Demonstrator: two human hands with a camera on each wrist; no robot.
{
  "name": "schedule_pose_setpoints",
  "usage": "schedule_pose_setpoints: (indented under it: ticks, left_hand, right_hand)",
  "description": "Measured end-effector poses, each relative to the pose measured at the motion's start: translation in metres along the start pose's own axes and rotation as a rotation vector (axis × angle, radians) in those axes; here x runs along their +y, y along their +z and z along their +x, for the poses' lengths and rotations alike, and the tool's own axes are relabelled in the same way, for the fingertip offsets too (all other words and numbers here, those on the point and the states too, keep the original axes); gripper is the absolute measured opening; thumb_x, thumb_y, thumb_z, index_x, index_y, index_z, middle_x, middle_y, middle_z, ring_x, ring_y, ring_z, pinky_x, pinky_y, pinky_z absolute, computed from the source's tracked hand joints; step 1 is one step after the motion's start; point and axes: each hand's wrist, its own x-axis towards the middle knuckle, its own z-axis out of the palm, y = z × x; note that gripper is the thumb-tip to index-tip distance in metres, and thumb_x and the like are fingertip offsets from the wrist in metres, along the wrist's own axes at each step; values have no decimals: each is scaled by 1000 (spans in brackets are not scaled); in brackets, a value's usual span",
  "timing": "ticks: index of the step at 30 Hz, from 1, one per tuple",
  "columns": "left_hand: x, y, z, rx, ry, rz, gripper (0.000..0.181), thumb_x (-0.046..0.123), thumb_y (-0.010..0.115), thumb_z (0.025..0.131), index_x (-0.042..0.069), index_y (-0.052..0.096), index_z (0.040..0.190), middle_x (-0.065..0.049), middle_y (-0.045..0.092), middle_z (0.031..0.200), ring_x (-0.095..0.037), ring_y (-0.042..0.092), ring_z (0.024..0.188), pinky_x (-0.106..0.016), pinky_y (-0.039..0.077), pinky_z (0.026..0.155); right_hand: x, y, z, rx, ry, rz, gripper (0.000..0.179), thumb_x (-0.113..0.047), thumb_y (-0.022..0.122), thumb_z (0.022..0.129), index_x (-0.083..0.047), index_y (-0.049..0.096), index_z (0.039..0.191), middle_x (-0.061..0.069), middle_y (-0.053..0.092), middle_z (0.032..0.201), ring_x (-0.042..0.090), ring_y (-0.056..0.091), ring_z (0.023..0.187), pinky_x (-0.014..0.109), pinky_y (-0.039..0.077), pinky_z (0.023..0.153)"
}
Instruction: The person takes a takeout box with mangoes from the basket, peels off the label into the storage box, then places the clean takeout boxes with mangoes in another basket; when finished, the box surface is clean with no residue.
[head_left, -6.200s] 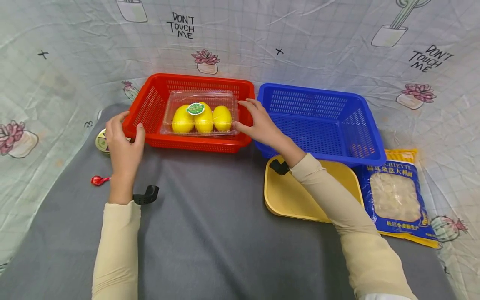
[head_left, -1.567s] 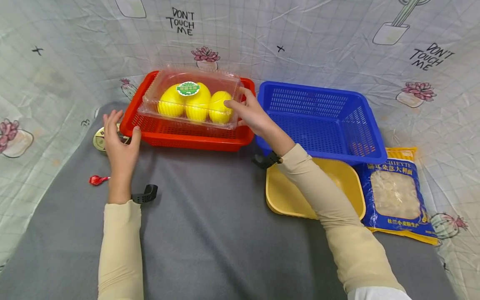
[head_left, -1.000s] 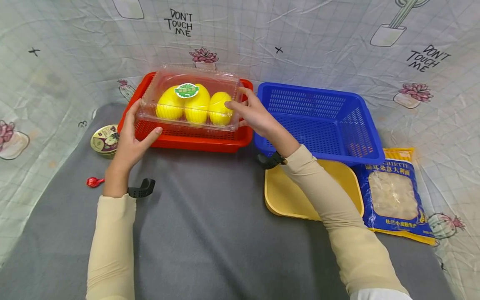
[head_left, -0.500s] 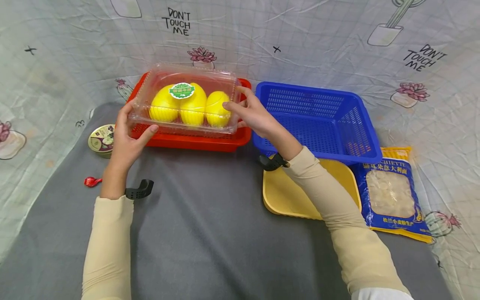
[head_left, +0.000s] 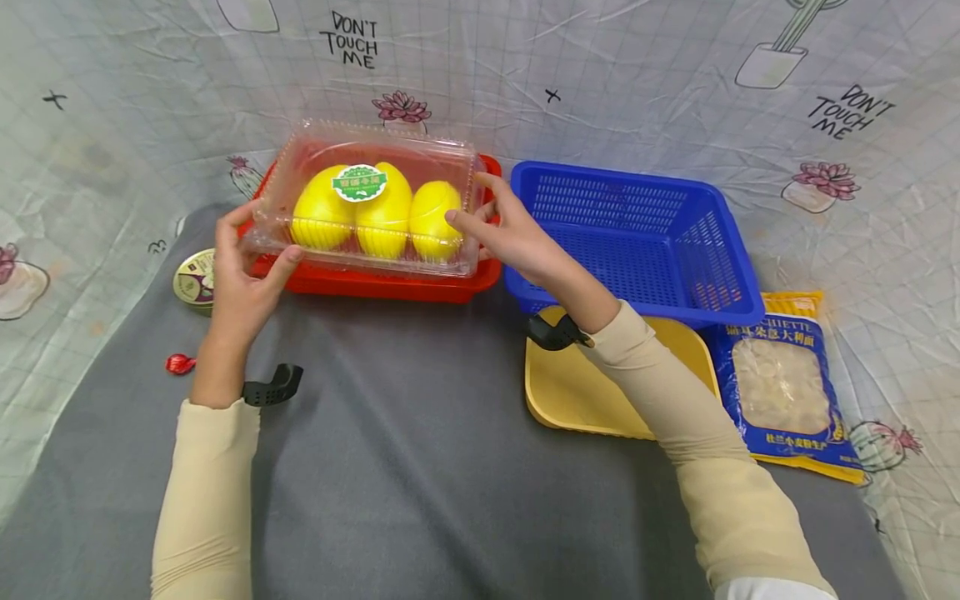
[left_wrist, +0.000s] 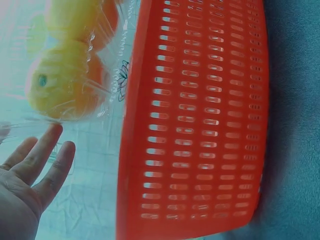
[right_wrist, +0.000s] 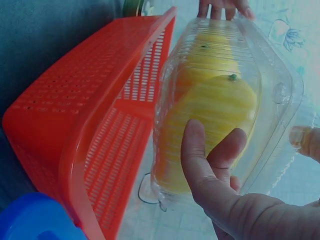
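A clear plastic fruit box (head_left: pixel 382 204) with three yellow fruits and a round green label is raised above the red basket (head_left: pixel 390 287), tilted toward the camera. My right hand (head_left: pixel 517 233) grips its right end, thumb on the near side; the right wrist view shows the fingers (right_wrist: pixel 192 145) against the clear wall. At the left end is my left hand (head_left: pixel 247 275), its thumb over the front corner and fingers at the side. In the left wrist view the fingers (left_wrist: pixel 37 160) look fairly straight, one tip at the box's edge; that thumb is out of view.
A blue basket (head_left: pixel 637 187) stands right of the red one. In front of it lies a yellow tray (head_left: pixel 570 400), partly under my right arm. A pasta bag (head_left: pixel 783 387) is at far right. On the left are a round tin (head_left: pixel 195 279) and a red-wrapped candy (head_left: pixel 180 363).
The box has risen out of the red basket and tilted, and has lately drifted slightly left. My right hand took its right end first; my left hand then moved onto the left end.
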Motion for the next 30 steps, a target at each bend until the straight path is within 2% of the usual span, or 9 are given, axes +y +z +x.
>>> schedule_pose_setpoints:
  ticks: [6,10,13,17,23,30]
  left_hand:
    - [10,-4,-5,-30,16,24,63,11,72,87,15,37,139,5,44,133,-19,52,122,-26,45,103]
    - [13,-5,-9,-38,42,16,65,8,73,85,13,36,138,4,46,132,-18,53,118,-24,46,101]
    - [14,-7,-12,-36,46,14,66,6,73,84,14,36,138,2,46,133,-18,52,119,-23,47,100]
    - [15,-9,-18,-40,54,3,66,4,73,83,13,36,137,1,46,132,-18,52,119,-21,47,98]
    - [16,-10,-29,-40,77,43,66,3,74,81,11,38,135,4,44,130,-16,52,119,-22,45,101]
    - [17,-9,-45,-49,112,46,66,6,77,79,9,39,133,7,42,128,-12,54,119,-21,44,101]
  right_hand:
    - [-2,-2,-12,-7,-19,-51,77,-28,62,96,-15,14,155,11,46,100,20,54,75,34,57,78]
    - [-4,0,-20,3,-35,-71,78,-29,62,96,-14,13,155,10,46,98,21,50,72,31,55,72]
    - [-5,2,-27,13,-48,-90,79,-30,62,95,-14,14,155,9,46,97,21,45,68,24,49,65]
    - [-5,4,-34,24,-56,-106,79,-31,63,94,-14,15,154,8,46,97,19,40,64,23,42,60]
    - [-6,4,-45,4,-26,-77,79,-29,65,94,-16,15,154,10,44,100,16,38,57,27,53,70]
    - [-8,1,-56,-25,-11,-51,78,-27,66,93,-18,18,154,12,46,103,17,50,58,30,57,74]
